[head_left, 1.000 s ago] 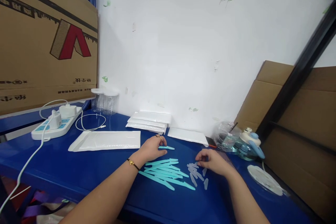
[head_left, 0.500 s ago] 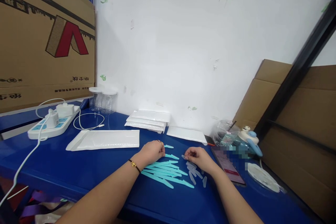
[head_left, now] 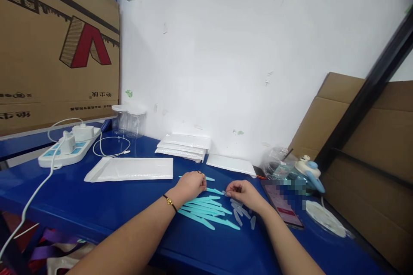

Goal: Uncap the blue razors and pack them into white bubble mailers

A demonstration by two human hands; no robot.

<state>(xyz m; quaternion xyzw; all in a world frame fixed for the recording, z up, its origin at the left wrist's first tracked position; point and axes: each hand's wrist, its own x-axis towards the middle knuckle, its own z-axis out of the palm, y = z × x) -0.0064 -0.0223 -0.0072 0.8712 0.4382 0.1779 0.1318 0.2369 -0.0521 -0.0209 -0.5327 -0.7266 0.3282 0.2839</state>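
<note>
My left hand (head_left: 192, 185) pinches a turquoise stick-like tool (head_left: 214, 190), whose tip points right. Facing it, my right hand (head_left: 241, 193) holds a small clear cap (head_left: 224, 193) between thumb and fingertips, and the cap is at the tool's tip. Whether the tip is inside the cap cannot be made out. Several more turquoise tools (head_left: 203, 211) lie in a loose pile below my left hand. Another one (head_left: 209, 178) lies just beyond it. Several clear caps (head_left: 238, 210) are scattered beneath my right hand.
A white padded envelope (head_left: 132, 169) lies at left, near a power strip (head_left: 67, 150). White packets (head_left: 183, 144) are stacked by the wall, with another packet (head_left: 230, 164) beside them. A phone (head_left: 282, 206), a blue-lidded jar (head_left: 303, 176) and a white round item (head_left: 324, 218) are at right.
My left hand has moved slightly right with the turquoise tool, and the gap between its tip and the clear cap has closed. The whole view has shifted a little.
</note>
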